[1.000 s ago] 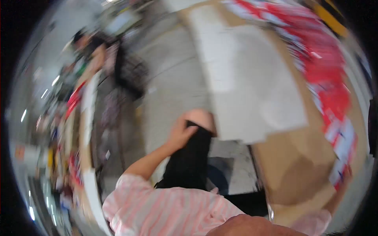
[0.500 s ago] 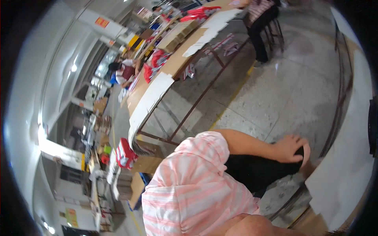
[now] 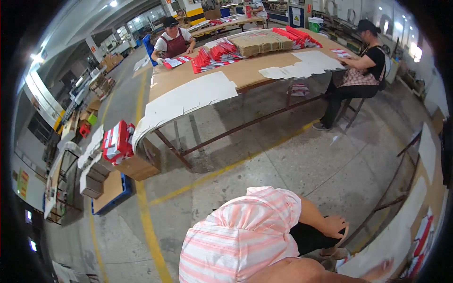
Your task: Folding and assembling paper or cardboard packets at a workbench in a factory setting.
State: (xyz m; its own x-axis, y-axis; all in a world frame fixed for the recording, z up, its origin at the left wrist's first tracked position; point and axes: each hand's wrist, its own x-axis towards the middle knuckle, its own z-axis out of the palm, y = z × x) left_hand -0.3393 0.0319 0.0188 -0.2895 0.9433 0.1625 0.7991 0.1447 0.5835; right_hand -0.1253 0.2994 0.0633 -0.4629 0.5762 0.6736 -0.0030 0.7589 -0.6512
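Observation:
My left hand [image 3: 334, 227] lies over the end of a black-clothed leg [image 3: 312, 237], with its fingers stretched out and nothing seen in them. A pink-and-white striped sleeve [image 3: 236, 231] covers my upper arm. Low on the right, my right hand [image 3: 380, 271] is smeared by motion above white sheets [image 3: 391, 240] on a table, so its fingers do not show clearly. Beside it on that table lie flat red-and-white packages [image 3: 423, 236], partly cut off by the rim of the picture.
Across the floor stands a long table [image 3: 188, 101] with white sheets along its edge, red-and-white packages [image 3: 218, 55] and a cardboard stack [image 3: 262, 43]. Two people sit at it. On the left are a carton [image 3: 139, 162] topped with packages and a blue-edged pallet [image 3: 113, 193].
The view has swung, bringing the far table and both seated people more fully in. My right hand now shows at the lower right. My left hand stays at the black-clothed leg.

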